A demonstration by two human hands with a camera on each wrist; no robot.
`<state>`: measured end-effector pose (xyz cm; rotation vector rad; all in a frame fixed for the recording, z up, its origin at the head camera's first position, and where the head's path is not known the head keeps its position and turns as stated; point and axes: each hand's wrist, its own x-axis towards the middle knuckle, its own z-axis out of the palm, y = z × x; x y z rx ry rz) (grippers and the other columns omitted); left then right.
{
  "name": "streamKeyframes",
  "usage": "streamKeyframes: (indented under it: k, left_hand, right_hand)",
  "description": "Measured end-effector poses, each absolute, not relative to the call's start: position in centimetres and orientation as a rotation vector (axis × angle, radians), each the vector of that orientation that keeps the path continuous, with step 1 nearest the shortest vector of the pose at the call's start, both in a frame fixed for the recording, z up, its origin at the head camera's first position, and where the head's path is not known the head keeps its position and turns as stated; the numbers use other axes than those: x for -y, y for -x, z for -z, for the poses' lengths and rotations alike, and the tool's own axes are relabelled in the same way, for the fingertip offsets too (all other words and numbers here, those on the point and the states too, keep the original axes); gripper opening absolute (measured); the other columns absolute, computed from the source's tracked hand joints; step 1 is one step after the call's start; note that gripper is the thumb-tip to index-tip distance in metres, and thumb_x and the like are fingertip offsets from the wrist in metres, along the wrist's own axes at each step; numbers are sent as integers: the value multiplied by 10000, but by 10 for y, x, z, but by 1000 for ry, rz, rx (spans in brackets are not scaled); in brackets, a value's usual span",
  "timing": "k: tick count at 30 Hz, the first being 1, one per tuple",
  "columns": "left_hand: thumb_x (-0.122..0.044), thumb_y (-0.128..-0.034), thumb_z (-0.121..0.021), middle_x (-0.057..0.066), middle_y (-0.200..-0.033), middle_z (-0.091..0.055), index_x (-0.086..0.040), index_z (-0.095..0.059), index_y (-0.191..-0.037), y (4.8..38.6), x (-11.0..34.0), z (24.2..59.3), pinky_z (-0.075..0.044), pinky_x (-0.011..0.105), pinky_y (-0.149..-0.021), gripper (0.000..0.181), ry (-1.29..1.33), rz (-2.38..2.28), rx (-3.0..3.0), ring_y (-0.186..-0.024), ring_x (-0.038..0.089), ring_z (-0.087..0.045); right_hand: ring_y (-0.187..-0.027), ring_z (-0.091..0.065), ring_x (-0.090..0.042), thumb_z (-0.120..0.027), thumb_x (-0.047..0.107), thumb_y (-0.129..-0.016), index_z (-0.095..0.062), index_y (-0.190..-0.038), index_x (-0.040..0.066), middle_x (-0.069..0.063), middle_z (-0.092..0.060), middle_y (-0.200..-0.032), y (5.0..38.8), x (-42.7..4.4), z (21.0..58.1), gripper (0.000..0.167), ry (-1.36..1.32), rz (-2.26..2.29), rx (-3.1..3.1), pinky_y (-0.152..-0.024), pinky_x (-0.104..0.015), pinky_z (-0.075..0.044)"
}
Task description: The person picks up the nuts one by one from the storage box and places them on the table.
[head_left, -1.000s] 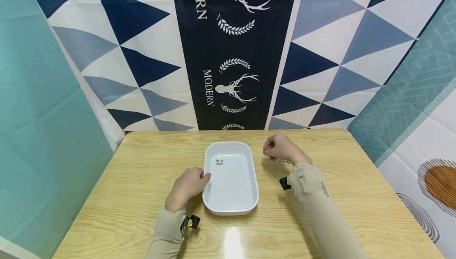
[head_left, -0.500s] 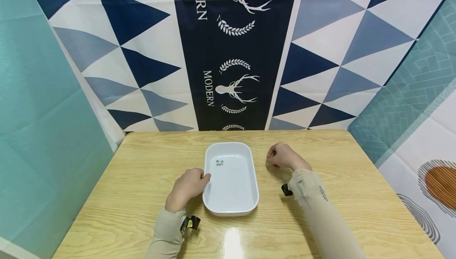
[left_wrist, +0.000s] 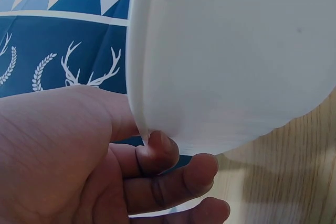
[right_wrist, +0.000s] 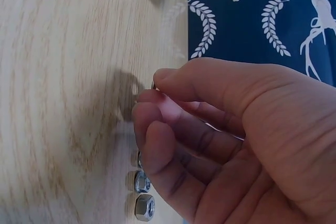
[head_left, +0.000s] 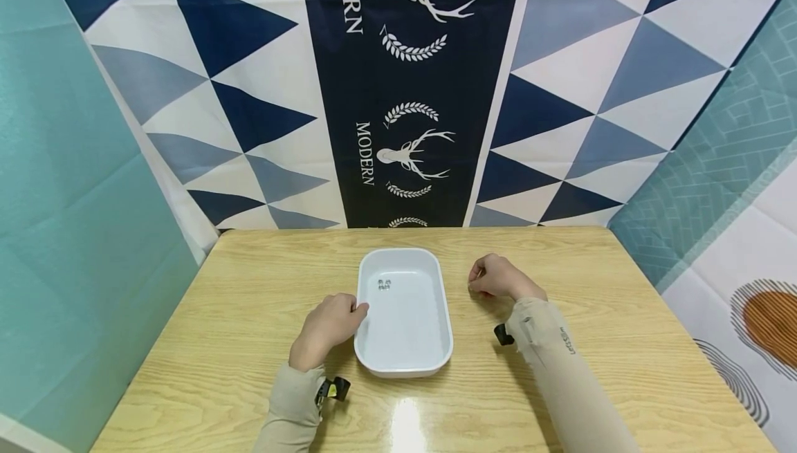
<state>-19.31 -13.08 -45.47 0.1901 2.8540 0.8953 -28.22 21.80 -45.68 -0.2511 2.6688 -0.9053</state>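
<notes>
My left hand (head_left: 331,320) grips the left rim of a white rectangular tray (head_left: 403,370). In the left wrist view its thumb goes behind the tray wall, with curled fingers (left_wrist: 197,174) on the near side. Several small metal nuts (head_left: 384,285) lie inside the tray, toward its far left corner. Right of the tray, my right hand (head_left: 498,277) is low over the table. Its thumb and index finger pinch a nut (right_wrist: 154,84), showing only as a dark sliver. Beside those fingers, loose hex nuts (right_wrist: 145,207) stand in a row, partly covered by the hand.
The wooden table (head_left: 261,266) carries the tray near its middle. A patterned cloth with deer prints (head_left: 411,155) hangs along the far edge. A teal cloth (head_left: 93,232) hangs at the left. Small black wrist cameras (head_left: 339,389) sit at both sleeves.
My right hand has shifted slightly right and toward me, away from the tray. The nuts that showed beneath its wrist are now covered in the head view. My left hand and the tray stay put.
</notes>
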Motion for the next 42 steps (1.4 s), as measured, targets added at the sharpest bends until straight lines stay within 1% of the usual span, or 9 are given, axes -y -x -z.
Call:
streamKeyframes:
  k: [7, 17, 24, 34, 42]
  left_hand:
    - [-319, -1045, -548, -1, -599, -456, -142, -521, -681, 193, 130, 454, -328, 285, -494, 406, -193, -894, -2856, -517, 157, -426]
    - [-314, -1044, -545, 4, -603, -456, -142, -525, -677, 195, 130, 450, -326, 286, -494, 405, -185, -880, -2860, -519, 159, -425]
    - [-314, -1046, -541, 4, -599, -449, -146, -502, -668, 195, 129, 450, -324, 284, -494, 415, -189, -871, -2859, -516, 159, -420]
    - [-322, -1047, -535, 6, -607, -451, -141, -511, -678, 195, 129, 451, -326, 285, -498, 412, -178, -862, -2852, -524, 159, -422]
    - [-322, -1049, -533, 7, -602, -445, -144, -497, -670, 194, 129, 451, -323, 287, -499, 420, -178, -870, -2852, -519, 161, -415]
  right_hand:
    - [-609, -577, -129, -695, 61, -887, -683, -884, 22, -42, -647, -697, 282, -221, 456, 41, 266, 889, -2675, -610, -260, -472]
    - [-604, -592, -130, -693, 53, -877, -680, -882, 20, -54, -663, -704, 283, -223, 455, 36, 271, 865, -2694, -605, -258, -485]
    - [-602, -581, -127, -690, 41, -879, -668, -855, 14, -56, -659, -699, 283, -224, 456, 42, 234, 830, -2722, -608, -255, -469]
    - [-631, -559, -146, -686, 42, -881, -659, -860, 37, -53, -635, -735, 283, -226, 460, 35, 167, 801, -2732, -603, -271, -449]
    - [-600, -551, -151, -683, 43, -865, -659, -840, 43, -46, -626, -686, 283, -226, 463, 35, 130, 848, -2737, -567, -274, -441]
